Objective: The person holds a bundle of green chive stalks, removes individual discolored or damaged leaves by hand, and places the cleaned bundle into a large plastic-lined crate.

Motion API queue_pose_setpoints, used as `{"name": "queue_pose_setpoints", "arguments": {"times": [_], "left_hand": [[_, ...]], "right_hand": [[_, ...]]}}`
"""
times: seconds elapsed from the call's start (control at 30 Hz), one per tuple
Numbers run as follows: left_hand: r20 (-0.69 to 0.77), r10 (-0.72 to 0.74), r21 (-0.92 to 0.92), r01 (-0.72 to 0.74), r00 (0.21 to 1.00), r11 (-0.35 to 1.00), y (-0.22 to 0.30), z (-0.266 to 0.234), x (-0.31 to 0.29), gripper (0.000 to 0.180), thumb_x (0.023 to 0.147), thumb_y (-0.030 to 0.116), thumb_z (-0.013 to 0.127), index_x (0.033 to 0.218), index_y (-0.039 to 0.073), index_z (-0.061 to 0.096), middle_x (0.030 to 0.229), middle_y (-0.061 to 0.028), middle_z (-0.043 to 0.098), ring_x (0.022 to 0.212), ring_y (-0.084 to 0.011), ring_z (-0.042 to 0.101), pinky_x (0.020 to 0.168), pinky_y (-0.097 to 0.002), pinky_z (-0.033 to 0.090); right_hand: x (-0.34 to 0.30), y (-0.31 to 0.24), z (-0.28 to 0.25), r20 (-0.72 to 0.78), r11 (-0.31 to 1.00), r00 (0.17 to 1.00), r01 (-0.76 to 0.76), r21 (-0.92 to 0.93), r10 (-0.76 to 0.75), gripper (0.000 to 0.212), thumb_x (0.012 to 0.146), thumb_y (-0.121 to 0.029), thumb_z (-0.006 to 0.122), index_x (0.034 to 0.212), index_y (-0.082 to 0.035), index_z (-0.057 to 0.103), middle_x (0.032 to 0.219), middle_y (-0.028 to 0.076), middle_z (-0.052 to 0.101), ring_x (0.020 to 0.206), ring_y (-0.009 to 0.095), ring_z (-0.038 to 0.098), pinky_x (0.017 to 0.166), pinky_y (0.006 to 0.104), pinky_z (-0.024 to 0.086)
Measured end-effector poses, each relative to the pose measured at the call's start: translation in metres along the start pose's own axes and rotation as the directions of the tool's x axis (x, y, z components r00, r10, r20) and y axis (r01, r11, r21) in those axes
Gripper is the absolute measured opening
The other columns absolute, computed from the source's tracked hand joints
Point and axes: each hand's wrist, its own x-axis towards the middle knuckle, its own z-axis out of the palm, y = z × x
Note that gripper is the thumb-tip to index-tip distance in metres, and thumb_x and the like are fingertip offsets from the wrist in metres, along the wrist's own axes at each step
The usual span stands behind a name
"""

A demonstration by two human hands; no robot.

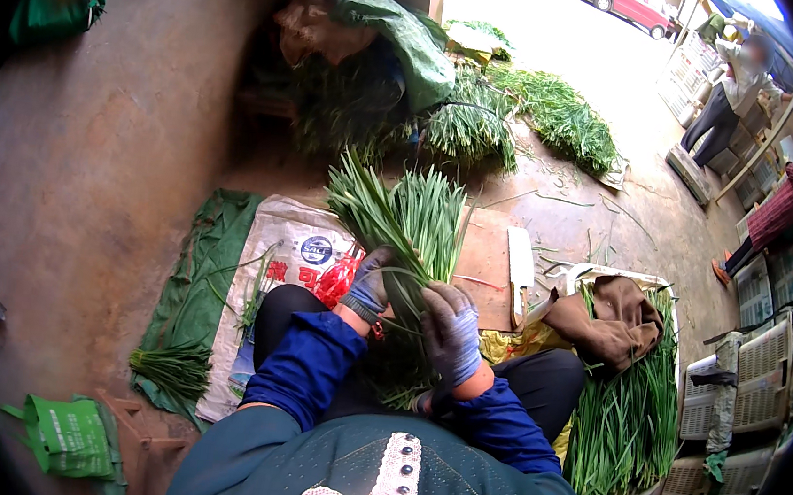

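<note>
Together, my grey-gloved left fingers (377,261) and right fingers (442,301) curl closed round long green leaves (373,212); light, even pressure should prevent bruising.

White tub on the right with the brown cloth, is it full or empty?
Full: long green stalks crowd the white tub, and a bunched brown cloth lies over its far end.

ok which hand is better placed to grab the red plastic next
Probably the left hand: it is beside the red plastic, while the right hand sits farther off. Both hold green leaves.
</note>
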Motion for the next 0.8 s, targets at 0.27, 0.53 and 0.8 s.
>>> {"name": "queue_pose_setpoints", "arguments": {"times": [0.27, 0.53, 0.8], "left_hand": [[0.140, 0.060, 0.067, -0.070, 0.988, 0.995, 0.002, 0.012, 0.005, 0.058, 0.081, 0.011, 0.072, 0.135, 0.014, 0.050, 0.111, -0.0121, 0.067, 0.103, -0.0301, 0.064, 0.099, -0.0483, 0.047], [-0.030, -0.103, -0.042, 0.102, 0.994, 0.994, 0.005, -0.027, 0.014, 0.022, 0.090, 0.014, 0.062, 0.108, 0.001, 0.065, 0.110, -0.0176, 0.068, 0.101, -0.0378, 0.066, 0.089, -0.0557, 0.053], [0.059, 0.008, 0.073, -0.013, 0.998, 0.997, 0.000, -0.012, 0.011, 0.035, 0.091, 0.017, 0.060, 0.124, 0.009, 0.060, 0.114, -0.0128, 0.065, 0.103, -0.0311, 0.063, 0.096, -0.0514, 0.048]], "right_hand": [[-0.010, 0.035, -0.018, 0.260, 0.871, 0.863, -0.475, 0.127, 0.433, 0.021, 0.082, -0.013, 0.070, 0.098, 0.000, 0.066, 0.088, 0.016, 0.067, 0.081, 0.029, 0.065, 0.075, 0.0369, 0.051], [-0.043, 0.077, 0.016, 0.236, 0.337, 0.558, -0.732, 0.592, 0.796, 0.013, 0.086, -0.010, 0.068, 0.092, 0.000, 0.064, 0.082, 0.004, 0.065, 0.073, 0.010, 0.057, 0.067, 0.0259, 0.048], [-0.014, 0.044, -0.001, 0.084, 0.996, 0.993, -0.089, 0.011, 0.088, 0.026, 0.079, -0.012, 0.070, 0.105, -0.009, 0.065, 0.106, 0.009, 0.064, 0.108, 0.029, 0.058, 0.097, 0.0428, 0.042]]}}
